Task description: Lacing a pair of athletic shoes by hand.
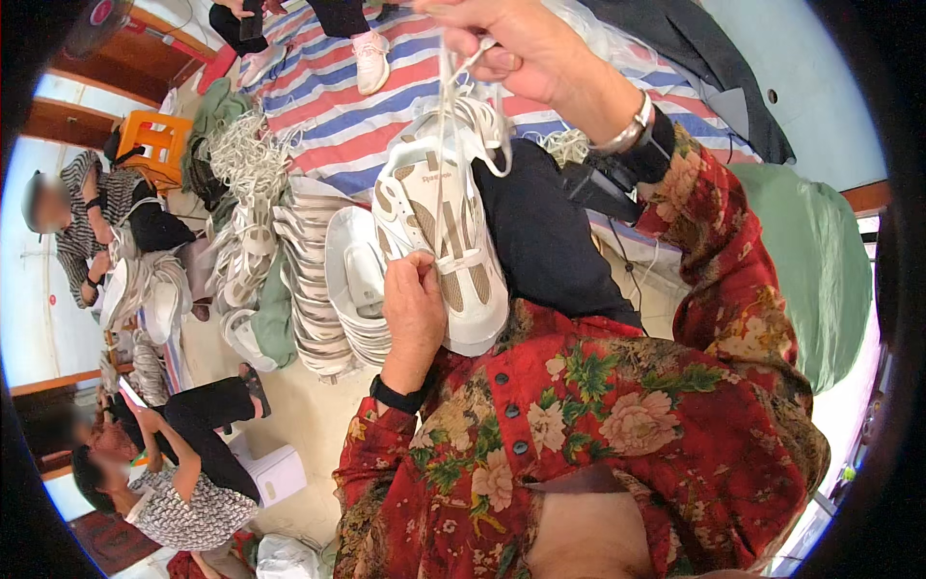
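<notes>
A white and beige sneaker (482,314) lies in my lap, its toe toward me. My left hand (413,304) is closed at the shoe's left side, thumb and fingers pinched beside the lowest lace crossing. What exactly sits between those fingertips is partly hidden. Up and to the right, my right hand (526,48) grips a white shoelace (446,92), pulled taut from the front of the shoe. Loose lace loops hang around the shoe's heel end.
Left of my lap stand stacked sneakers (352,265) and a long row of nested shoe parts (313,289). Behind them is a heap of white laces (246,154). A striped sheet (318,96) covers the floor ahead. Several people sit nearby; an orange stool (154,140) stands far left.
</notes>
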`<state>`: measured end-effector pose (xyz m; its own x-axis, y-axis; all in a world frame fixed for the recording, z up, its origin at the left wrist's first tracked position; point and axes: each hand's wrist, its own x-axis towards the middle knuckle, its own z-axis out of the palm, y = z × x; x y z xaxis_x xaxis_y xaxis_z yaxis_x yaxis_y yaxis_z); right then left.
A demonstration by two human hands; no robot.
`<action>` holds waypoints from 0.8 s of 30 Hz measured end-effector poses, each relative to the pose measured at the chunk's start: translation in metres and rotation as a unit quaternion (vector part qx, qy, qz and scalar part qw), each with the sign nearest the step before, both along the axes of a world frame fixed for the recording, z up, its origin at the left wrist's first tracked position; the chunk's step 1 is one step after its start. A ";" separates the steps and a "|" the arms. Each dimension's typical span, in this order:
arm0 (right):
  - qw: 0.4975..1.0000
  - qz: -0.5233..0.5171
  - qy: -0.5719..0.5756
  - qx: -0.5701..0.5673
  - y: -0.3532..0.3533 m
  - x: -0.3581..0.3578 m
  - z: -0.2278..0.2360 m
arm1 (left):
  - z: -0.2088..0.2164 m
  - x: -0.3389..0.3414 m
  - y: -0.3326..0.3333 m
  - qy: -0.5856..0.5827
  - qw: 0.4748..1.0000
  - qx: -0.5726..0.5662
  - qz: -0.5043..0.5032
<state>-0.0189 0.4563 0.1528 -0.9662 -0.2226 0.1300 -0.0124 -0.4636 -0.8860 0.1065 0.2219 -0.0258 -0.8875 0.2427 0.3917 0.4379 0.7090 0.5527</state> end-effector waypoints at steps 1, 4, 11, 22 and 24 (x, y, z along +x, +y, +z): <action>0.995 0.001 -0.046 0.086 0.007 0.001 0.005 | 0.000 0.000 0.001 0.003 1.000 0.004 0.001; 0.924 0.011 0.094 0.371 0.015 0.004 0.005 | 0.003 -0.001 -0.002 -0.042 0.998 0.023 0.030; 0.816 0.065 0.422 0.390 -0.006 0.051 0.033 | 0.035 -0.033 -0.004 -0.089 0.989 0.108 -0.053; 0.689 0.130 0.574 0.422 -0.005 0.090 0.035 | 0.029 -0.038 0.025 0.003 0.994 -0.044 -0.100; 0.721 0.137 0.520 0.437 -0.002 0.090 0.040 | 0.020 -0.039 0.019 -0.004 0.990 0.132 -0.058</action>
<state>0.0710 0.4547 0.1931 -0.3521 -0.8225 0.4468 -0.8948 0.1558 -0.4184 0.0680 0.2406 -0.0059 -0.8631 0.2328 0.4482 0.5025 0.4848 0.7159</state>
